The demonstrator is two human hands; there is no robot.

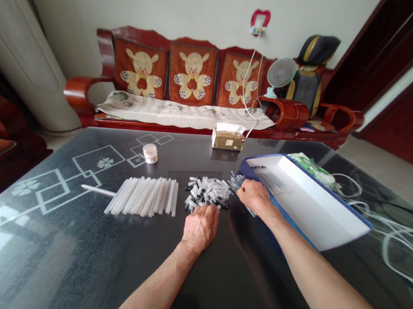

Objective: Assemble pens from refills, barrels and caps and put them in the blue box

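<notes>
White tubes (142,197) lie in a row on the dark table (83,270), then my left hand's (201,226) curled at the near edge of the black-and-white bits (208,190), can't tell if it's gripping any. Thin rods (235,180) next, right hand (255,196) on them, fingers bunched, grip unclear, beside an open blue-and-white box (325,203).

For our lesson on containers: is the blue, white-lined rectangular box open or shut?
Open: no lid covers the box; its white inside shows.
</notes>
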